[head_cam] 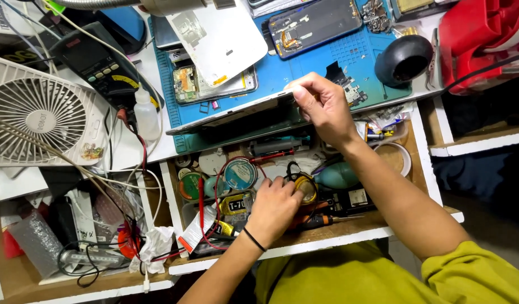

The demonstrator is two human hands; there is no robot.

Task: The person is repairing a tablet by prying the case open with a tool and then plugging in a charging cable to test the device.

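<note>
A white workbench (136, 153) is carrying a blue work mat (304, 62) (strewn with opened phones (314, 23)), a white fan (39, 115), a multimeter (99, 67) and a squeeze bottle (145, 115)

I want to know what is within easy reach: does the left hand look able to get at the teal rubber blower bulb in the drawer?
Probably yes. The left hand is already in the open drawer, and the blower bulb lies uncovered just beside it, with only a small round tin between them.

The right hand (321, 104) grips a phone (231, 115) on edge while the left hand (276, 205) reaches into the cluttered drawer (349, 233).
</note>
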